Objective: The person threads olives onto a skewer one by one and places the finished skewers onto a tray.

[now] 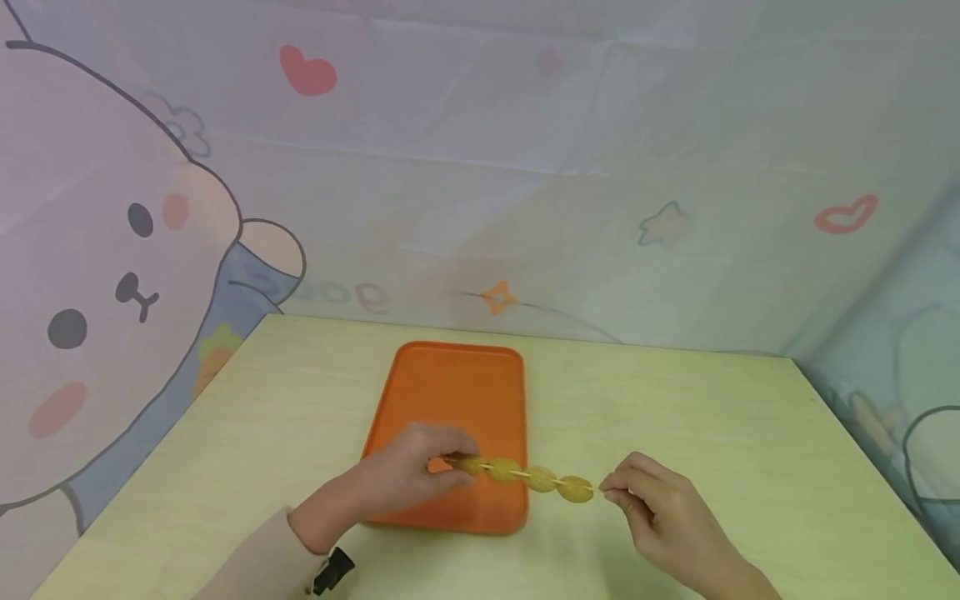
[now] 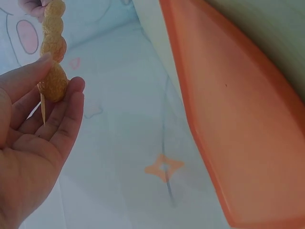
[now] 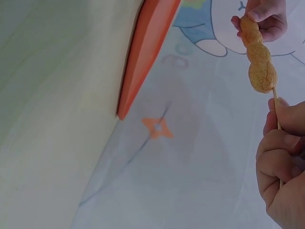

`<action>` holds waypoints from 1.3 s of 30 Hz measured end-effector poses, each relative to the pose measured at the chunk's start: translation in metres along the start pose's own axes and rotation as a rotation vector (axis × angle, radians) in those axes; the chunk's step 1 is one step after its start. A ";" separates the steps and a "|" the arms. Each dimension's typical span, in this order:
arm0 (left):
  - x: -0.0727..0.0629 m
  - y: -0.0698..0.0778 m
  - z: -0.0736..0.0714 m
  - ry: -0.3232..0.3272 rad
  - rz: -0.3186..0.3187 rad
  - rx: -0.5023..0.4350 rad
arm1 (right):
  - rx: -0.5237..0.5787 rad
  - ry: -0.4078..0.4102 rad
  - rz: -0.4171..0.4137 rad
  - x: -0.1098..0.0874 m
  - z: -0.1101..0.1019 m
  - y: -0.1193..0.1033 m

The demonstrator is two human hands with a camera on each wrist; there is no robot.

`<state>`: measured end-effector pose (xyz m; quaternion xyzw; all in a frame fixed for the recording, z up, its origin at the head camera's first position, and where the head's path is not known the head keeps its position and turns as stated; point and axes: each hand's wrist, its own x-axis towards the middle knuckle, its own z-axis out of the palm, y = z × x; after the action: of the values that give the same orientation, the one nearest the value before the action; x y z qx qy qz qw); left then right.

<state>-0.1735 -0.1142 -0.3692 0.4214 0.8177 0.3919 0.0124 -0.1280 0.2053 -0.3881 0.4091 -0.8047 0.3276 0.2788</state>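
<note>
A skewer (image 1: 540, 477) threaded with several golden-brown balls runs between my two hands, above the lower right part of the orange tray (image 1: 465, 392). My left hand (image 1: 408, 471) pinches the ball at its left end between thumb and fingers; in the left wrist view the stick's pointed tip (image 2: 43, 112) pokes out past that ball (image 2: 55, 82). On the other side, my right hand (image 1: 671, 517) grips the bare stick just beyond the last ball. The right wrist view shows the stick (image 3: 275, 98) running down through the curled fingers of that hand.
The tray lies on a pale yellow-green table (image 1: 645, 417). Behind the table hangs a printed cloth (image 1: 480, 167) with a bear, hearts and stars. A black clip-like piece (image 1: 332, 572) sits by the left sleeve (image 1: 262, 558).
</note>
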 end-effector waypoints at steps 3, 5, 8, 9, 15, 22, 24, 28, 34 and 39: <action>-0.001 0.000 -0.002 0.025 -0.028 0.014 | -0.024 0.025 -0.026 0.005 0.001 0.004; -0.004 0.000 -0.005 0.045 -0.037 0.013 | -0.031 0.041 -0.046 0.008 0.002 0.007; -0.009 0.000 -0.011 0.091 -0.039 0.032 | -0.047 0.045 -0.040 0.014 0.001 0.010; -0.011 -0.001 -0.013 0.116 -0.041 0.046 | -0.053 0.040 -0.029 0.016 0.000 0.010; -0.030 -0.009 -0.026 0.289 -0.038 0.110 | -0.085 0.007 0.048 0.035 -0.005 0.017; -0.056 -0.028 -0.033 0.373 -0.173 0.076 | -0.118 -0.015 0.197 0.053 0.002 0.037; -0.061 -0.034 -0.033 0.377 -0.227 0.064 | -0.115 -0.025 0.247 0.057 0.008 0.043; -0.067 -0.044 -0.032 0.371 -0.275 0.040 | -0.092 -0.048 0.319 0.067 0.021 0.053; -0.071 -0.056 -0.032 0.336 -0.305 0.009 | -0.068 -0.082 0.419 0.077 0.043 0.067; -0.074 -0.065 -0.032 0.262 -0.399 -0.042 | -0.042 -0.090 0.488 0.082 0.062 0.079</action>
<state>-0.1809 -0.2080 -0.4120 0.1965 0.8712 0.4498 -0.0075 -0.2480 0.1551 -0.3919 0.2111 -0.8979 0.3498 0.1637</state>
